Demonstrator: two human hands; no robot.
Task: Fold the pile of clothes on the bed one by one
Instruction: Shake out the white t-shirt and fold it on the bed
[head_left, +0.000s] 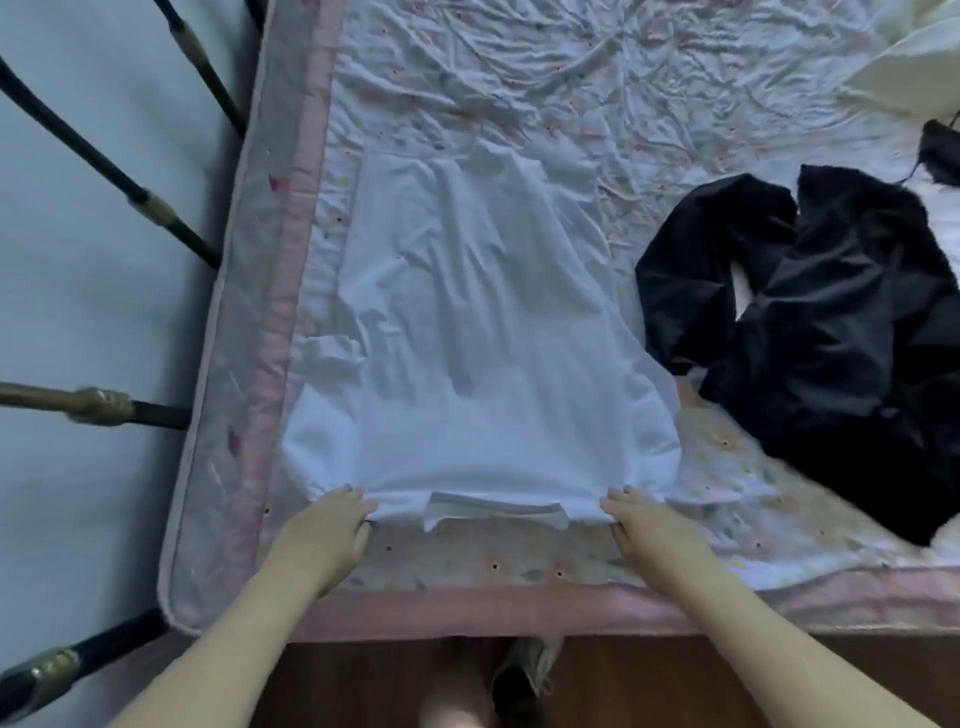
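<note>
white shirt (467, 332) lies flat on the bed (675, 114), near the corner. left hand (332, 525) and right hand (644, 525) each pinch a near-edge corner. looks like the first fold; next, lift both evenly and carry away. black clothes (810, 322) wait, partly cut off. fingertips hidden under cloth.

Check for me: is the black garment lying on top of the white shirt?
No, the black garment sits crumpled on the bed to the right of the white shirt, which lies spread flat with nothing on it.
</note>
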